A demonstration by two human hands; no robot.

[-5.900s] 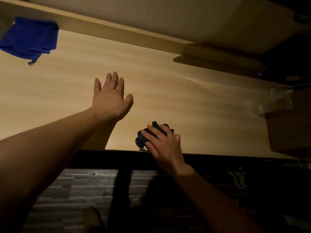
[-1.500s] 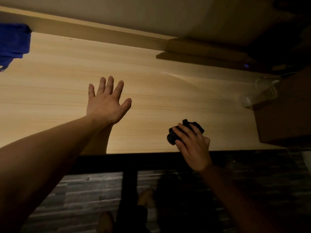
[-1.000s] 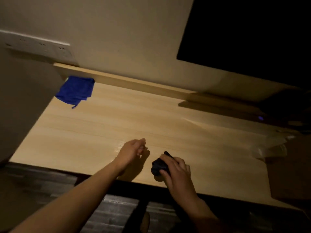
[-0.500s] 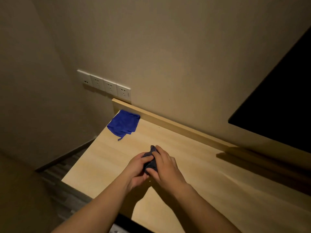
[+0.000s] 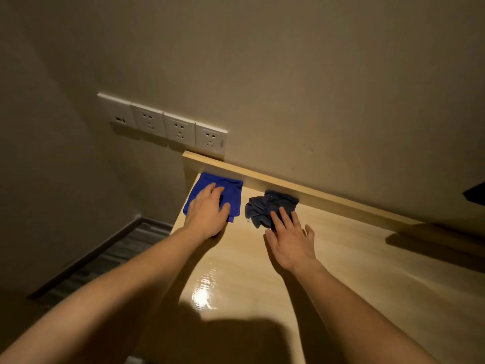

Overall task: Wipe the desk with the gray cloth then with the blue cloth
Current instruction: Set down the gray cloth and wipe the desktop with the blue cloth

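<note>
The blue cloth (image 5: 235, 198) lies flat in the far left corner of the pale wooden desk (image 5: 341, 258). My left hand (image 5: 207, 214) rests palm down on it, fingers pressed onto the fabric and covering its middle. The gray cloth (image 5: 265, 208) sits crumpled just to the right, against the desk's raised back strip (image 5: 315, 195). My right hand (image 5: 291, 240) is flat over the desk behind it, fingers spread. Its fingertips overlap the near edge of the gray cloth without gripping it.
A row of white wall sockets (image 5: 162, 126) sits above the desk's left end. The desk's left edge drops to dark floor (image 5: 110, 256). A dark screen corner (image 5: 476, 193) shows at far right. A wet-looking glare (image 5: 202, 295) marks the near desk.
Both hands held the gray cloth mid-desk; now it lies by the back strip, let go by the right hand. The left hand has moved onto the blue cloth. The view has swung left.
</note>
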